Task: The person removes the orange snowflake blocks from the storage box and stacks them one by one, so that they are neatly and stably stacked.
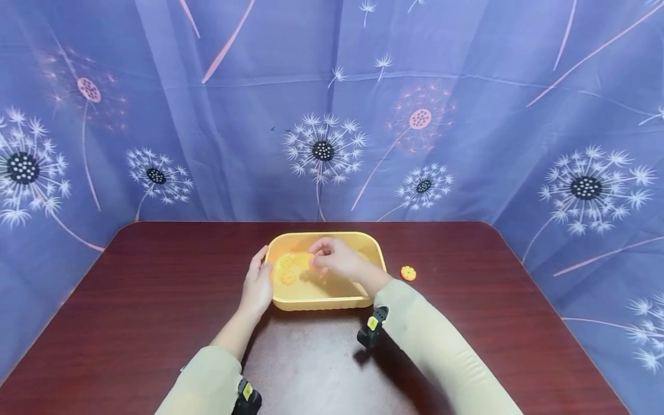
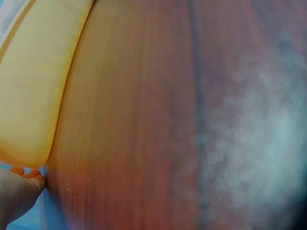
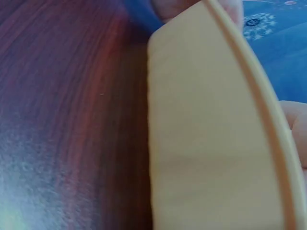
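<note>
A yellow rectangular plastic basin (image 1: 324, 303) stands on the table. My left hand (image 1: 257, 282) grips its left end, with the thumb near the rim; in the left wrist view, that hand (image 2: 19, 194) shows at the basin's corner. Over the inside of the basin, my right hand (image 1: 336, 257) pinches a small orange piece (image 1: 312, 261), mostly hidden by the fingers. Several orange-yellow flower-shaped pieces (image 1: 288, 271) lie on the left part of the basin floor. The right wrist view shows mainly the basin's outer wall (image 3: 206, 129), with fingers (image 3: 295, 127) past its rim.
One orange-yellow flower-shaped piece (image 1: 408, 273) lies on the table just right of the basin. The dark red wooden table (image 1: 155, 300) reaches back to a blue curtain (image 1: 233, 144) with dandelion prints, which also hangs along both sides.
</note>
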Motion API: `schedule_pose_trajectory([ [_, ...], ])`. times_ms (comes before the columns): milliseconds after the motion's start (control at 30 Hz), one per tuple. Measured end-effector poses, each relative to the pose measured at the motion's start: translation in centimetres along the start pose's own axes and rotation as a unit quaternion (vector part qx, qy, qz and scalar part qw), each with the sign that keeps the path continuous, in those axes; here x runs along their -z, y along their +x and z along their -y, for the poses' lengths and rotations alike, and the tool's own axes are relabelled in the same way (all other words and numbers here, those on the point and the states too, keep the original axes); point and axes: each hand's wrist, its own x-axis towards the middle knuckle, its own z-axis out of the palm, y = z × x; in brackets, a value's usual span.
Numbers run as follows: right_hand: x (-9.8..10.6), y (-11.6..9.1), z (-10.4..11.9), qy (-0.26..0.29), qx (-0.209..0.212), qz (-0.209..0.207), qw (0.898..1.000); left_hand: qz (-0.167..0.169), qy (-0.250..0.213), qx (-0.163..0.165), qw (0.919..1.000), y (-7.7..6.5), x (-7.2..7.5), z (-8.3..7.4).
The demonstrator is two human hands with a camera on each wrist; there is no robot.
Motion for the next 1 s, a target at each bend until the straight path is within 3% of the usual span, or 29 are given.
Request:
schedule_pose_trajectory([
  [267, 1.7, -1.2, 1.4, 0.016, -0.014, -0.013, 1.000, -0.003, -0.001, 0.000, 1.0000, 0.0, 0.0, -0.2],
  [733, 5.3, -2.9, 1.3, 0.018, -0.010, -0.052, 0.998, -0.002, -0.008, -0.001, 1.0000, -0.2, 0.0, 0.1],
  [1000, 7.4, -4.4, 1.5, 0.046, -0.015, -0.070, 0.996, 0.002, -0.003, -0.005, 1.0000, -0.2, -0.2, 0.2],
])
